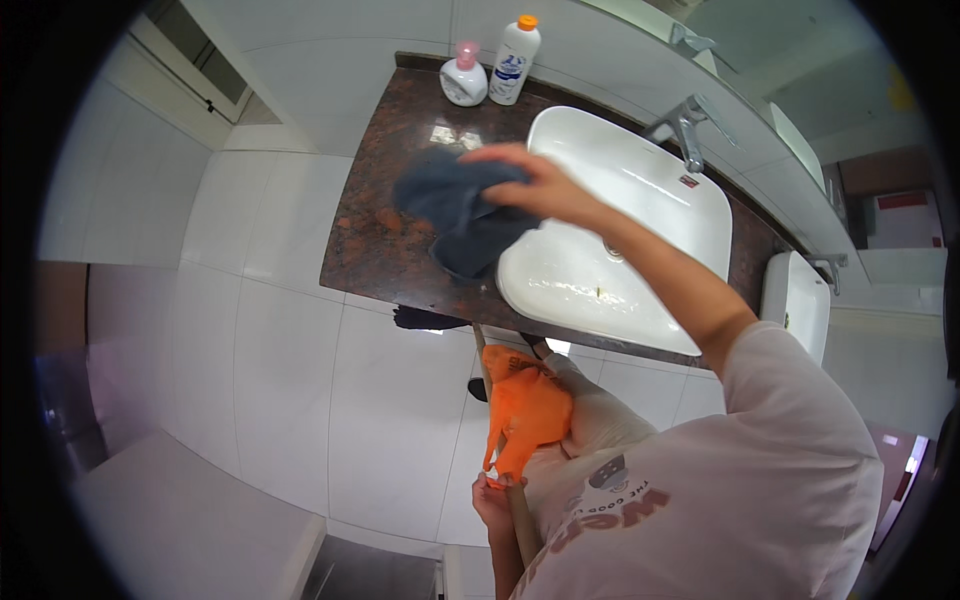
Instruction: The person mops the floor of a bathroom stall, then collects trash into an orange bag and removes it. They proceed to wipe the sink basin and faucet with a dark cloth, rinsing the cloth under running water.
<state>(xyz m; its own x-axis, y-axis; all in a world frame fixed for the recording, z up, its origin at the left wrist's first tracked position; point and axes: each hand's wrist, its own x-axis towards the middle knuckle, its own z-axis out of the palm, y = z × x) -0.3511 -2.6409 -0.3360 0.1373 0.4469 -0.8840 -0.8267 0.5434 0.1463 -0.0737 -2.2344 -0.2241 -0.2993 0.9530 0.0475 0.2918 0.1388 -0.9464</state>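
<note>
Hands at a washstand, seen from above. Nearest, the left hand (492, 505) pinches the lower end of an orange bag (530, 415) in front of the trouser leg (605, 415); a pole (522, 520) runs beside that forearm, toward a dark pad (428, 318) on the tiled floor (380, 420). Beyond, the right hand (540, 185) grasps a dark cloth (460, 205), which hangs bunched over the stone counter (365, 235), at the left side of the basin (712, 260). The step in hand is judged to be a wipe of the counter; a further stroke would call for a firm hold on the cloth and a path clear of the basin's rim. Farther back, at the wall, stand a pump bottle (463, 82) and, just beside it, a taller bottle (513, 65) with an orange cap; the tap (690, 130) rises behind the basin. Hard to make out: the right hand is blurred, and whether the cloth presses on the counter or hangs just above it cannot be told. Hidden: the left palm, and the counter beneath the cloth. The pad is partly covered by the counter's edge, and the mirror (800, 60) is cut off by the dark surround
</note>
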